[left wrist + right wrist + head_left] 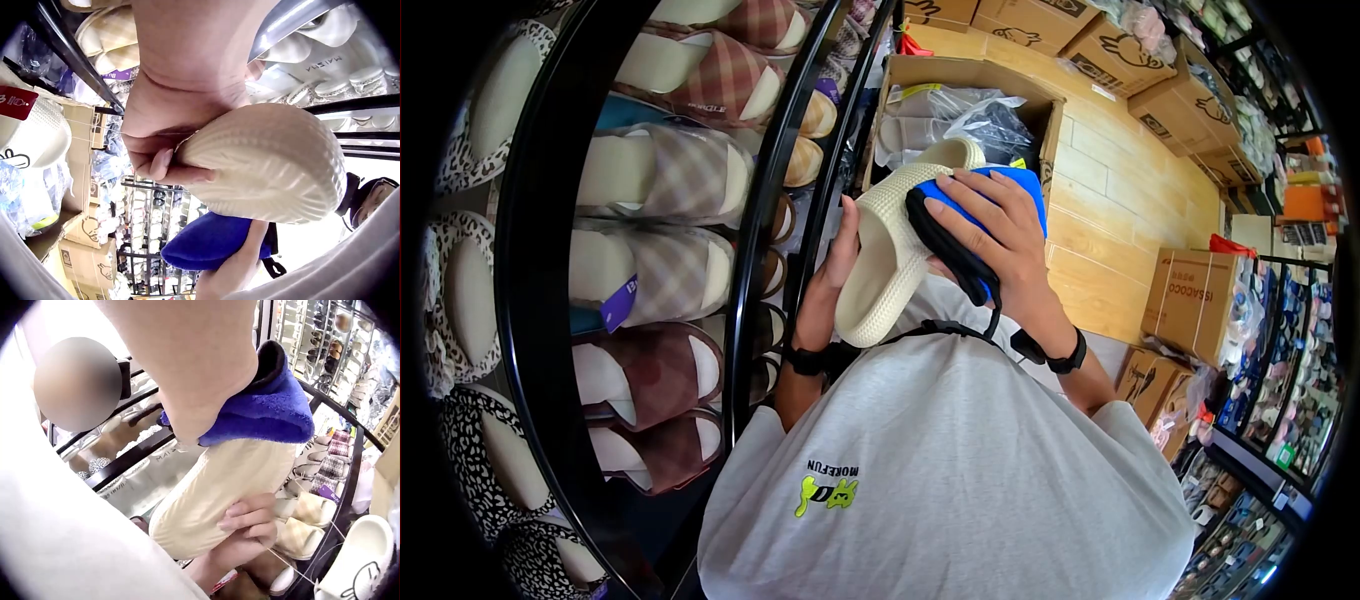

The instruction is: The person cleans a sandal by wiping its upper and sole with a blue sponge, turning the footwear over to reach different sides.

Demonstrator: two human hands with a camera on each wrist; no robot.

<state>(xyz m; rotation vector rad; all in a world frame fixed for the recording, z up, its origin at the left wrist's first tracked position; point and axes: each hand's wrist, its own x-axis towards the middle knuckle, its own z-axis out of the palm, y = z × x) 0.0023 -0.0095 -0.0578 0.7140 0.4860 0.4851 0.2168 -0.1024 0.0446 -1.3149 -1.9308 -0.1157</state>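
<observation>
A cream slipper (878,262) with a textured upper is held up in front of the body, tilted, its open heel end toward the shirt. The left hand (838,262) grips it from the side; in the right wrist view its fingers (251,515) curl against the pale sole. On the slipper's upper lies a plush blue cloth (1027,188) with a black side and a black loop. The right hand (1008,240) holds this cloth, fingers spread across its top and palm over it. The left wrist view shows the cloth (206,240) beyond the slipper (269,162).
Black-framed racks of plaid slippers (690,165) stand close on the left. Past the hands is an open cardboard box (1052,130) with plastic-wrapped footwear. More cartons (1190,300) line the wooden floor (1100,170). A white slipper with a drawn figure (362,553) appears in the right wrist view.
</observation>
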